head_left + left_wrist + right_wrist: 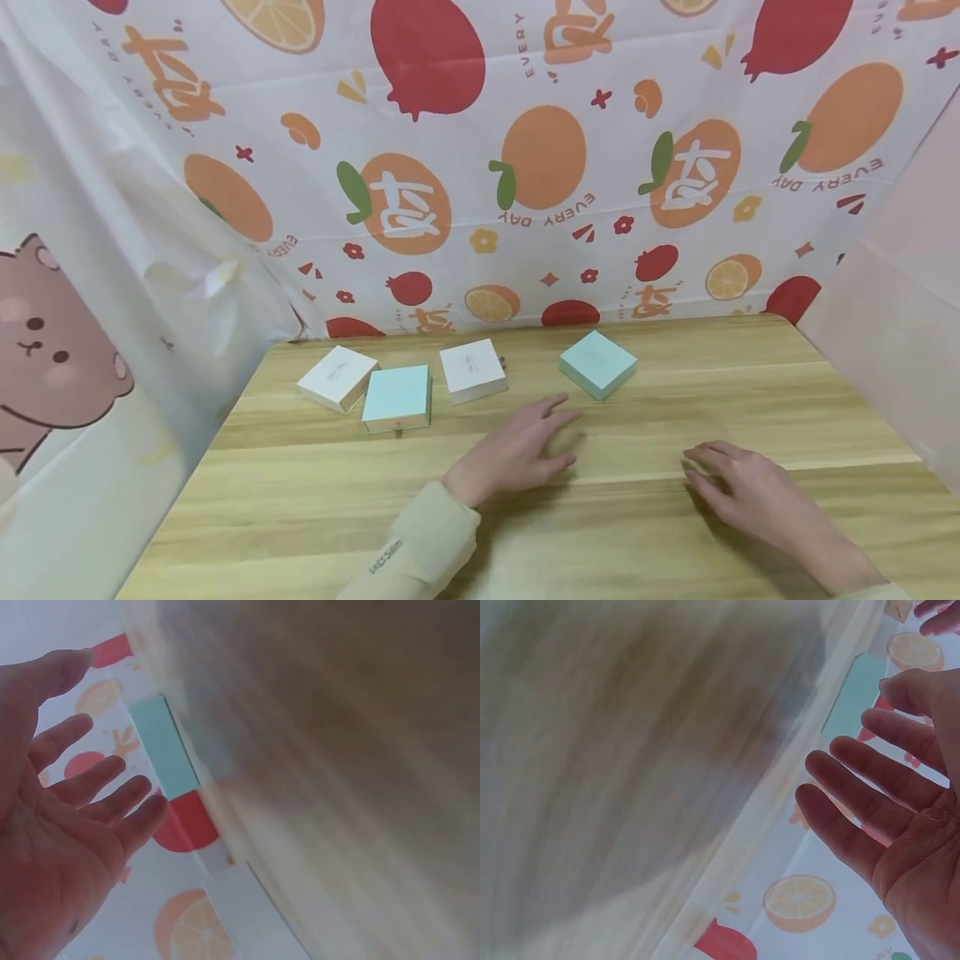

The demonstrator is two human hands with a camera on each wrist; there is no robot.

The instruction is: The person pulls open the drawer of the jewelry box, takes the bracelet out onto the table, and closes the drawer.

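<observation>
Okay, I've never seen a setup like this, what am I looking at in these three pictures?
No machine here, just a person's bare left hand and right hand. The wide picture comes from a camera worn on the head; the other two come from cameras on each wrist. On the wood-grain table, left to right, lie a white box, a mint-green box, another white box and a second mint-green box. The left hand is nearest that last one, but neither of the hands holds anything.

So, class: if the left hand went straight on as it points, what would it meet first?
The left hand would probably meet the rightmost mint box first, though depth is unclear.
</observation>
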